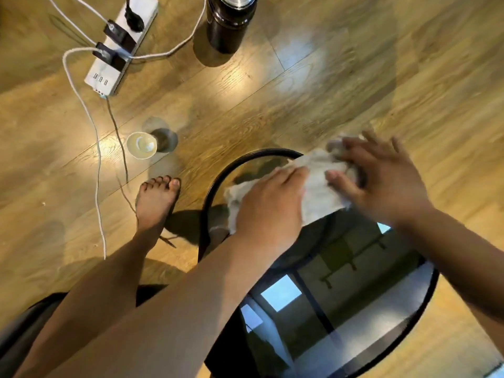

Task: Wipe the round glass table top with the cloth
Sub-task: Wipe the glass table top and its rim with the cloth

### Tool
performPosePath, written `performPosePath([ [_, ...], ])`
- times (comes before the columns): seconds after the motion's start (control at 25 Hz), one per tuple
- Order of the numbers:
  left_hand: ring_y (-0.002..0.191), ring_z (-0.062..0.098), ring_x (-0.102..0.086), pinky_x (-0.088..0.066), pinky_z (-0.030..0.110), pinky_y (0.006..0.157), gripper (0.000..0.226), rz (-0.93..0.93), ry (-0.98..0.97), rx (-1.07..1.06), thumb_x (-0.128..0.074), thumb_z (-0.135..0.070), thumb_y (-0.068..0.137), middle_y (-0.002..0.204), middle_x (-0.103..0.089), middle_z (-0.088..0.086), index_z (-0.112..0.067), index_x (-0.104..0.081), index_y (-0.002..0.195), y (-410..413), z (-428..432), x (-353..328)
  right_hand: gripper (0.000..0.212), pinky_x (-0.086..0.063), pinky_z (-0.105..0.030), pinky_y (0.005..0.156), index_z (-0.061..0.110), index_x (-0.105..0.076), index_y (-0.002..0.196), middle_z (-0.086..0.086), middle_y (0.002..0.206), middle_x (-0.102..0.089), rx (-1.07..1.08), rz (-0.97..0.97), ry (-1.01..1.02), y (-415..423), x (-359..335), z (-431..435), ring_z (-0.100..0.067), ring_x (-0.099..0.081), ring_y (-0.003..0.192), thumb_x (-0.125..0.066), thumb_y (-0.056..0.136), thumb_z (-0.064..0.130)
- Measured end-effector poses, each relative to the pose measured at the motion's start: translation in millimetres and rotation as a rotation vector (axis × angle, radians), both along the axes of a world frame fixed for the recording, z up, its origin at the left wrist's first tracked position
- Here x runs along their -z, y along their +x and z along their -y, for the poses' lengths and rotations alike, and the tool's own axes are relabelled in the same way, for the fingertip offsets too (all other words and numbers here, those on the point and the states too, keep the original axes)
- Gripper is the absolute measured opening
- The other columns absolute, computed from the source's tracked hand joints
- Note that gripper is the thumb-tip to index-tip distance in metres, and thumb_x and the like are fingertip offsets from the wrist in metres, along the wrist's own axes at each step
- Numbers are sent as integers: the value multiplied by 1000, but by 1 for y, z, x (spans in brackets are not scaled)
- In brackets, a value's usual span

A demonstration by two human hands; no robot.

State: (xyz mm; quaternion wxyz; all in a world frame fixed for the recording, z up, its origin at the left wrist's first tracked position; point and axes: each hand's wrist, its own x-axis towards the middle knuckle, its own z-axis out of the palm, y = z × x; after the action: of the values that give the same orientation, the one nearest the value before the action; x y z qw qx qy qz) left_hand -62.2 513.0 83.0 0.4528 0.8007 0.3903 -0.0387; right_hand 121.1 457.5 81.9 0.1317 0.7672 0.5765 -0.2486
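Observation:
A round glass table top (341, 296) with a black rim fills the lower right of the head view and mirrors a window and ceiling. A crumpled pale grey cloth (319, 184) lies on its far part. My left hand (270, 203) presses flat on the cloth's left end, palm down. My right hand (381, 175) rests on the cloth's right end with fingers spread and the thumb on the fabric, which bunches up under the fingertips. Part of the cloth is hidden beneath both hands.
On the wooden floor to the left stand a clear glass cup (141, 145), a white power strip (120, 45) with plugs and trailing cables (98, 165), and a dark flask (229, 20). My bare foot (155, 203) is beside the table rim.

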Motion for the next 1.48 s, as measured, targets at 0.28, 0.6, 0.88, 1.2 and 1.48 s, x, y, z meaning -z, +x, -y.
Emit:
performPosePath([
  [0.28,116,27,-60,-44,36,84,47,1,-14,256,-49,-22,93,134,-61,4,-20,-49,140,42,-5,28,53,-42,-47,96,25,-52,138,-16,132,-58,321,42,32,-1,6,38,-42,-48,119,-32,94,49],
  [0.6,82,29,-68,-42,28,64,24,-179,59,-6,-53,-6,92,92,-73,5,-15,-68,109,-27,-2,4,36,-47,-47,86,17,-70,117,-9,124,-65,-30,-163,318,-44,18,23,-39,-58,103,-55,92,39],
  [0.88,107,27,-61,-35,32,71,29,-61,215,630,-52,-21,93,116,-64,4,-23,-60,121,189,45,27,49,-49,-48,91,23,-58,126,-18,127,-59,572,226,175,92,8,150,-44,-56,111,-42,92,54],
  [1.2,102,32,-62,-37,33,72,32,-159,284,510,-45,-27,102,115,-66,8,-25,-51,133,145,32,31,51,-41,-38,88,17,-61,126,-15,124,-62,386,11,212,76,20,92,-40,-54,111,-32,93,41],
  [1.48,92,36,-61,-39,36,67,24,-82,426,608,-48,-16,97,101,-69,11,-20,-63,115,188,60,14,50,-47,-43,95,24,-54,134,-9,130,-58,541,-68,244,121,15,168,-33,-53,117,-42,97,55],
])
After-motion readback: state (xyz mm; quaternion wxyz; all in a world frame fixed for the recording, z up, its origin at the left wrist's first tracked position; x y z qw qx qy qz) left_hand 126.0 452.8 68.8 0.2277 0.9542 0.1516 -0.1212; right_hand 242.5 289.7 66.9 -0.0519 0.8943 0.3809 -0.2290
